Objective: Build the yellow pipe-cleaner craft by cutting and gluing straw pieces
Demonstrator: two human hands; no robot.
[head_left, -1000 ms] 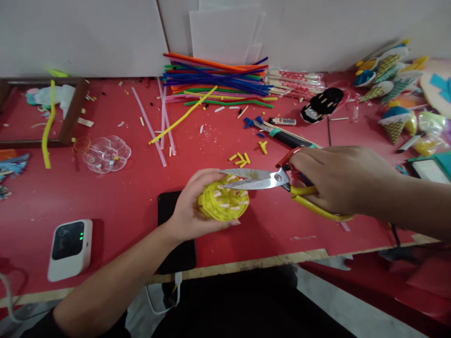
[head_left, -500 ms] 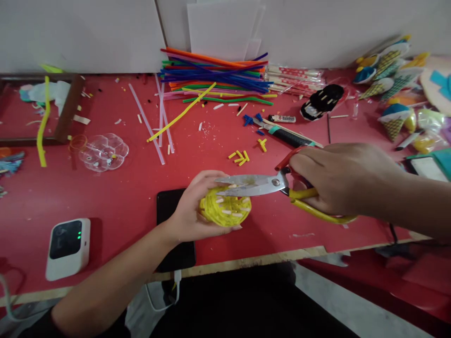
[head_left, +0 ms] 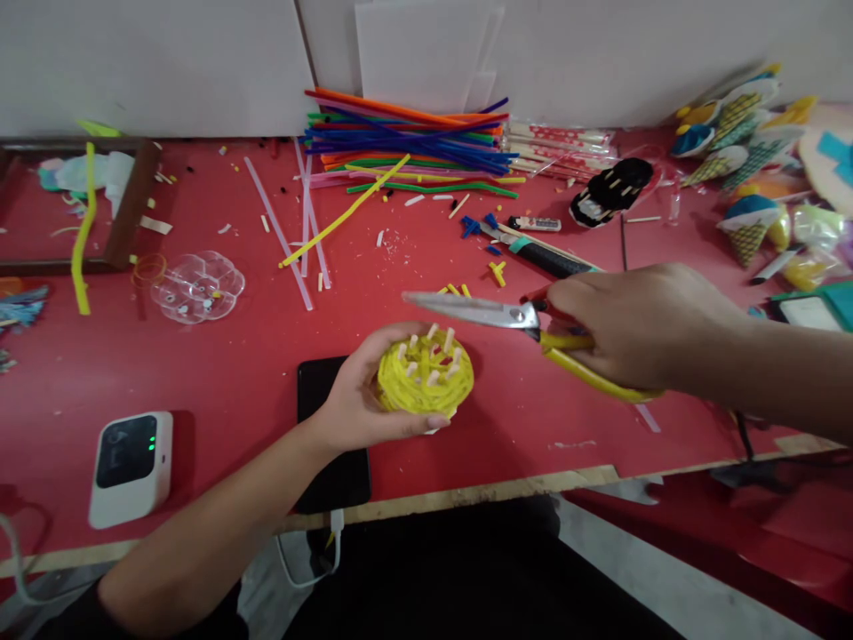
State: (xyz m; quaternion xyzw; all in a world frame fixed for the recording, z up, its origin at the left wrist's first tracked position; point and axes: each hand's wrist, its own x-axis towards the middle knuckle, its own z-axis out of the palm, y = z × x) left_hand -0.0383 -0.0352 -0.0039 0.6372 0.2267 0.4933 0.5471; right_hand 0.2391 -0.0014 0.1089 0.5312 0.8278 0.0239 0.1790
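Observation:
My left hand (head_left: 356,391) is wrapped round a small yellow woven basket (head_left: 425,378) with short pale sticks poking up from its rim, holding it just above the red table (head_left: 233,373). My right hand (head_left: 640,329) grips scissors (head_left: 493,318) by their red and yellow handles. The blades are together and point left, a little above and behind the basket, not touching it.
A black phone (head_left: 318,427) lies under my left wrist, a white device (head_left: 130,467) at the front left. A heap of coloured straws (head_left: 406,147) is at the back, a clear flower-shaped tray (head_left: 196,289) to the left, a knife (head_left: 539,253) and woven craft pieces (head_left: 746,151) to the right.
The scissors have lifted off the basket and moved back, their blades now together. The basket has tilted so its sticks point up.

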